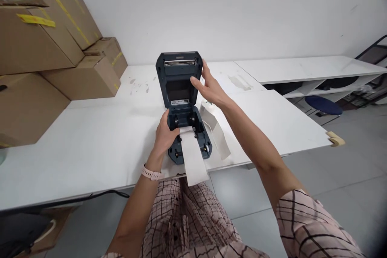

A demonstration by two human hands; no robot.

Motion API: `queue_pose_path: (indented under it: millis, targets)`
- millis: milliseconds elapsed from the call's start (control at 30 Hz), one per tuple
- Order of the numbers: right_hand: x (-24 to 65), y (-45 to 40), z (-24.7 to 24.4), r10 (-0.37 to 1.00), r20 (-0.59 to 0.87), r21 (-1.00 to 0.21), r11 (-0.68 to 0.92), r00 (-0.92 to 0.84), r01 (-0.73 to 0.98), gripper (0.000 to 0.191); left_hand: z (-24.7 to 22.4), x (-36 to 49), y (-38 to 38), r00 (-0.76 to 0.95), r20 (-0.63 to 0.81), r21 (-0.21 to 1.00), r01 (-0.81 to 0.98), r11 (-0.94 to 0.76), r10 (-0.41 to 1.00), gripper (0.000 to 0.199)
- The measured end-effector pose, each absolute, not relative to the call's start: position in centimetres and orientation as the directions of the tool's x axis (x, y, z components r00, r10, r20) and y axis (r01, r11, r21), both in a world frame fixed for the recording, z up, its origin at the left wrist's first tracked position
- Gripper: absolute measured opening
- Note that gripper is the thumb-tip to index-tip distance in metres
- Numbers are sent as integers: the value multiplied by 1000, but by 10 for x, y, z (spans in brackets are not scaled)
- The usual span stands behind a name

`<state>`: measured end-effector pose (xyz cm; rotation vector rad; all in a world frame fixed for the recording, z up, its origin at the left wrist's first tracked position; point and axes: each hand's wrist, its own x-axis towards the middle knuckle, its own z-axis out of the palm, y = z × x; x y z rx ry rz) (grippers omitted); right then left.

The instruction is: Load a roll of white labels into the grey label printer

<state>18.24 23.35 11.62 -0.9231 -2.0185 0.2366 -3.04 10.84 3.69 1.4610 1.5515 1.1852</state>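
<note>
A dark label printer (173, 157) stands at the table's front edge with its lid (178, 73) raised. From inside it a white paper strip (194, 159) runs forward and hangs over the edge. My left hand (165, 133) is at the printer's left side, its thumb on the strip near the strip's inner end and its fingers along the housing. My right hand (209, 85) holds the lid's right edge, thumb on the inner face and fingers behind. Another strip of pale paper (216, 129) lies curled on the table beside the printer.
Cardboard boxes (90, 78) are stacked on the left of the white table (121, 129). A white shelf unit (302, 68) and a blue stool (323, 105) are at the right. A black cable (99, 195) runs below the front edge.
</note>
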Motion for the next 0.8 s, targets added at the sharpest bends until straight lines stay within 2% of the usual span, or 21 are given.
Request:
queue_pose_path:
  millis: [100,167,200,233,300,367,433,467,533,633,700,800]
  targets:
    - [173,218,124,656,733,-414,642,-182,646,69,29,-33,113,-111,104,961,267,-72,988,91]
    - [164,197,124,634,740,-342,642,-224,687,51,24,-34,114,-115,104,966,246,-73,988,93]
    - [159,187,122,656,688,-305,649,-310,697,46,22,-34,115,-122,101,967,246,-68,987,94]
    - [155,178,118,691,585,-264,658,-425,705,43,20,-34,115,-130,94,967,248,-59,987,95]
    - [146,164,107,724,274,-156,683,-634,713,36,19,-33,115,-140,76,971,235,-41,987,97]
    - [138,159,95,684,1,-37,729,-730,683,28,19,-33,116,-119,48,982,186,-26,992,100]
    - [131,161,86,625,-134,13,777,-769,629,28,20,-32,116,-95,20,993,118,-9,995,104]
    - [130,164,84,594,-169,-8,797,-787,604,29,20,-32,116,-90,9,996,84,-1,996,106]
    - [130,170,87,522,-209,-136,822,-827,553,33,21,-32,117,-96,-10,1000,24,12,995,110]
    - [147,178,105,352,-193,-487,776,-916,401,40,21,-31,117,-104,-22,999,-39,18,994,115]
    - [173,179,116,263,-101,-702,664,-960,256,43,20,-31,116,-117,-29,998,-51,24,993,114]
    - [236,169,117,306,117,-875,482,-945,48,39,21,-32,114,-140,-36,999,-36,31,990,111]
